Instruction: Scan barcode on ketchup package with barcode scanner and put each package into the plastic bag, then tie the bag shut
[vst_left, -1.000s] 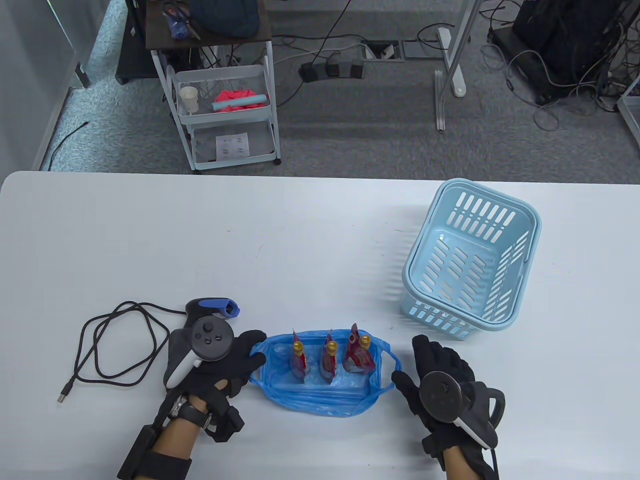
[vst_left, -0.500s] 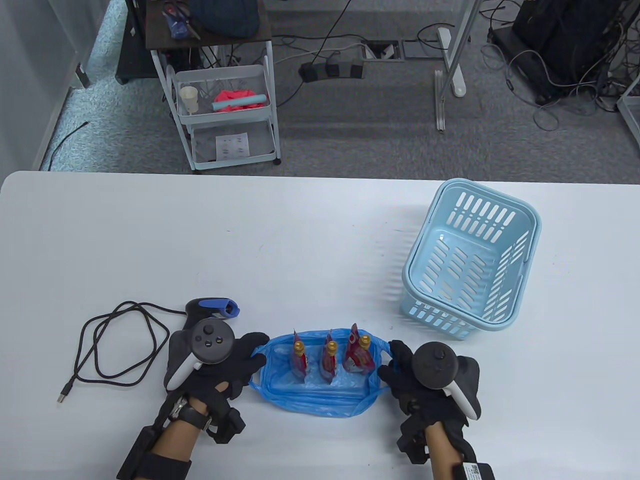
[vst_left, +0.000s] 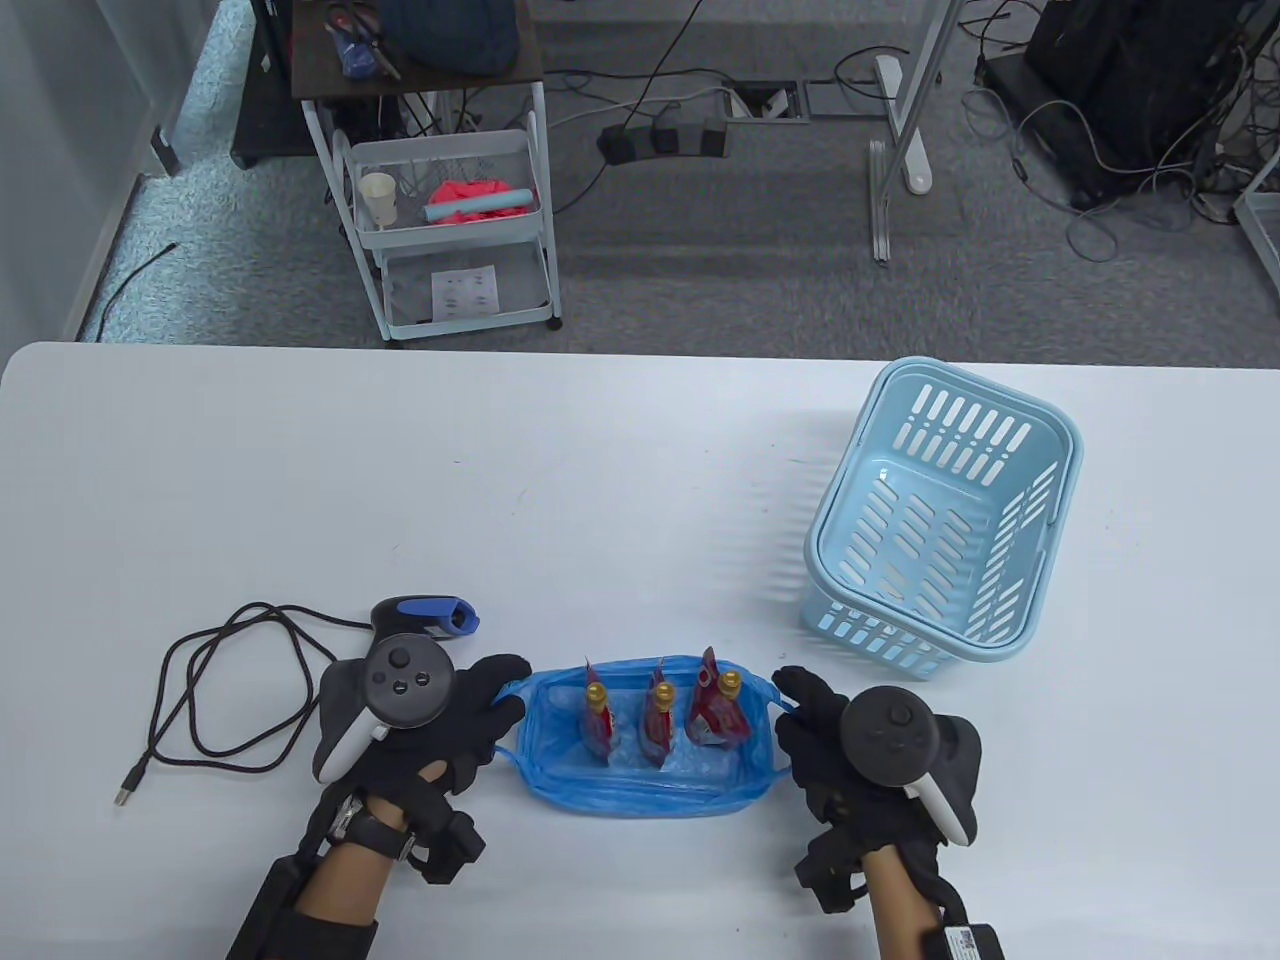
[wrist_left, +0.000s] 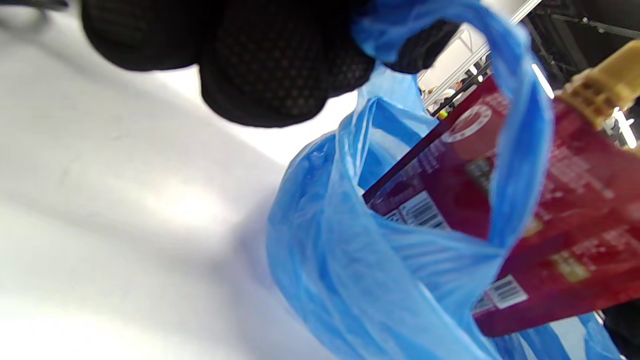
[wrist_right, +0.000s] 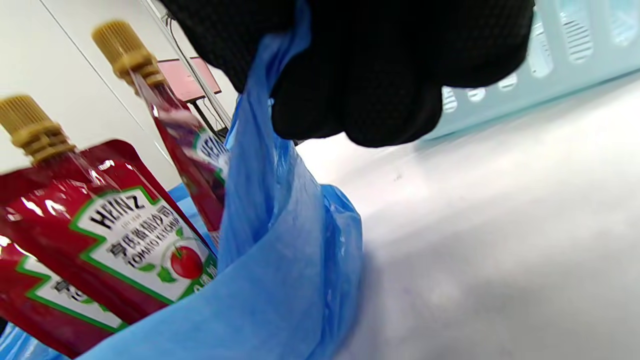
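Blue plastic bag (vst_left: 640, 785) holds ketchup packages (vst_left: 716, 712) | left hand (vst_left: 440, 725) pinches left handle | right hand (vst_left: 835, 745) grips right handle

One camera hangs high, looking down on the whole table (vst_left: 640, 480) and the floor beyond. The left wrist camera sits low by the table top, tight against the blue plastic bag (wrist_left: 380, 280), facing rightwards across it. The right wrist camera, as low and close, faces back leftwards. All three share the bag and the ketchup pouches (wrist_right: 100, 230).
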